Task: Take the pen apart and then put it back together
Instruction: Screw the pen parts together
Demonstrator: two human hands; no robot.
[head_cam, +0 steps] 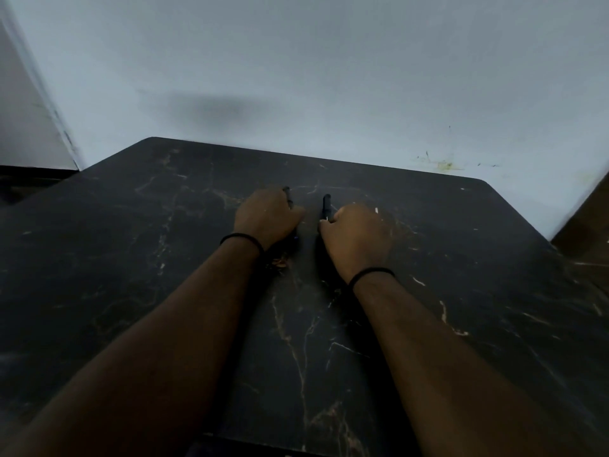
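- Both hands rest on a dark marble-patterned table (329,341), seen from above and behind, with the bare forearms reaching in from the bottom of the view.
- Left hand (265,216) is curled into a loose fist, knuckles up, gripping a dark pen part (287,192); its far end pokes out beyond the fingers, and a small bit of it shows below the hand near the wrist.
- Right hand (356,239) is also curled, its fingers and thumb closed around a second dark pen part (326,204), a short black stick that points away from the person toward the wall.
- A tiny pale glint sits where the right thumb meets this piece; it is too small to say what it is.
- The two pen parts lie roughly parallel, near each other but not touching, with a strip of bare tabletop between the hands.
- Each wrist wears a thin black band: one on the left wrist (242,240), one on the right wrist (370,273).
- Behind the table stands a pale blue-grey wall (329,61), with a soft dark shadow on it and some small yellowish marks low down on the right.
- The scene is dimly lit, so fine detail on the pen parts is hard to make out.
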